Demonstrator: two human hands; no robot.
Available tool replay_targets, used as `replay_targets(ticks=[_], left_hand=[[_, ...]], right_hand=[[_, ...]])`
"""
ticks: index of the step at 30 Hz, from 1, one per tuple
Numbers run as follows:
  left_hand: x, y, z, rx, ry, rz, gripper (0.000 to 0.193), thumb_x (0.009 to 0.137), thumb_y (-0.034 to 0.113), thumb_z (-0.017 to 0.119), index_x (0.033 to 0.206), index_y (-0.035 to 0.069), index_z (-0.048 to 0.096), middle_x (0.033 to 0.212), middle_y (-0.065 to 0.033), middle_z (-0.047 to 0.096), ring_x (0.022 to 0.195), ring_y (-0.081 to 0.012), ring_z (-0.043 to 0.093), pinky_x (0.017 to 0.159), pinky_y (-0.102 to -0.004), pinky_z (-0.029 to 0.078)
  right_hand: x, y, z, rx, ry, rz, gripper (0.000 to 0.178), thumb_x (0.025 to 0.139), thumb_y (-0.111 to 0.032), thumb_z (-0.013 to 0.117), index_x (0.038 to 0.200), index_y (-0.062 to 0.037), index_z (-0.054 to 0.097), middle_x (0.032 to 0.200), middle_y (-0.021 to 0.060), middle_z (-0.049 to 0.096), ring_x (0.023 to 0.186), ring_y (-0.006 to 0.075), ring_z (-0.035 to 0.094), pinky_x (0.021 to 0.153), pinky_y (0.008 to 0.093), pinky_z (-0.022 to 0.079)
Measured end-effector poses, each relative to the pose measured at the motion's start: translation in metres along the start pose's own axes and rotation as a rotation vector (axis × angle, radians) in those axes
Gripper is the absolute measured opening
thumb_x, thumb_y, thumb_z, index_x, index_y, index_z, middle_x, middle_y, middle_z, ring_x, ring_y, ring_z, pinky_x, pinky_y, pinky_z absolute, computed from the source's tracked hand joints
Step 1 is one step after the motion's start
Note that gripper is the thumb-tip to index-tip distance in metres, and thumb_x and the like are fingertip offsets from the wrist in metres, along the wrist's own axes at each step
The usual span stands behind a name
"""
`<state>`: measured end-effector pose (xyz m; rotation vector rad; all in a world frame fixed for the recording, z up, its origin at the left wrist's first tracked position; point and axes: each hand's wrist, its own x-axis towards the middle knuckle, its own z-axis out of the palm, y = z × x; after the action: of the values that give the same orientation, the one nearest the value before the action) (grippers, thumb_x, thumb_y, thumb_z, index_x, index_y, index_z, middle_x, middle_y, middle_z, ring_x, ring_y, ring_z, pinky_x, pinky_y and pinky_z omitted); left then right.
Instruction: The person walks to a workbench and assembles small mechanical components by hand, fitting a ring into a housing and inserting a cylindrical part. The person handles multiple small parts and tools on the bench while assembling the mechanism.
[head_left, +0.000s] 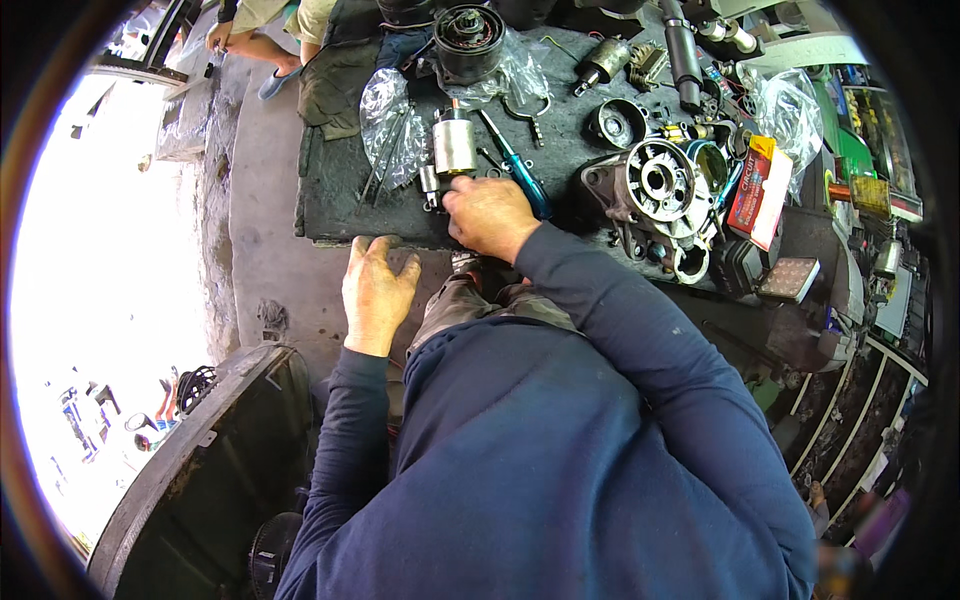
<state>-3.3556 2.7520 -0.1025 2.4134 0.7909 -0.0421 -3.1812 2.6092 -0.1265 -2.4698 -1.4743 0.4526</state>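
Note:
My right hand [490,217] is over the near part of the dark workbench, fingers curled inward. Its fingertips are beside the lower end of a silver cylinder with a coppery tip, which looks like a starter solenoid [455,146]; whatever they pinch is hidden. Close to them on the left stands a small metal plunger-like part [429,183]. A screwdriver with a blue handle [528,184] lies just right of the solenoid. My left hand [379,295] rests at the bench's front edge, fingers apart and holding nothing.
Right of my hand sits a cast metal housing [660,185], with a round black-rimmed part [617,124] behind it and a red-and-yellow box [760,195] beside it. Clear plastic bags [390,120] and a wound motor part [468,42] lie farther back. Another person's leg [262,48] shows far left.

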Motion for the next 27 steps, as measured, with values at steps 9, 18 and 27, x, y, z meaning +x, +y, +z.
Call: replay_targets(ticks=[9,18,27], left_hand=[[0.013,0.03,0.001,-0.029,-0.084,0.075,0.048,0.087,0.028,0.083,0.123,-0.001,0.072,0.13,-0.0298,0.07,0.129,-0.0485,0.062,0.109,-0.0507,0.051],[0.023,0.188,-0.026,-0.294,-0.091,0.804,0.073,0.074,0.025,0.09,0.14,0.009,0.064,0.135,-0.0194,0.061,0.126,-0.0413,0.058,0.109,-0.0513,0.048],[0.052,0.292,-0.008,0.269,-0.172,1.04,0.117,0.061,0.03,0.097,0.161,0.012,0.042,0.163,-0.0208,0.043,0.153,-0.0436,0.038,0.124,-0.0608,0.033]], right_hand=[[-0.148,-0.01,-0.148,1.57,0.156,0.337,0.029,0.087,-0.005,0.083,0.113,0.0022,0.073,0.095,0.0127,0.074,0.073,0.0134,0.069,0.065,0.0278,0.055],[-0.227,0.08,-0.207,0.86,0.806,0.427,0.024,0.1,0.004,0.072,0.123,0.0052,0.071,0.109,0.0101,0.077,0.101,0.0139,0.072,0.092,0.0284,0.058],[-0.205,0.123,-0.185,0.629,0.664,0.315,0.02,0.098,-0.005,0.077,0.117,0.0011,0.076,0.105,0.0107,0.08,0.097,0.0151,0.074,0.087,0.0308,0.059]])
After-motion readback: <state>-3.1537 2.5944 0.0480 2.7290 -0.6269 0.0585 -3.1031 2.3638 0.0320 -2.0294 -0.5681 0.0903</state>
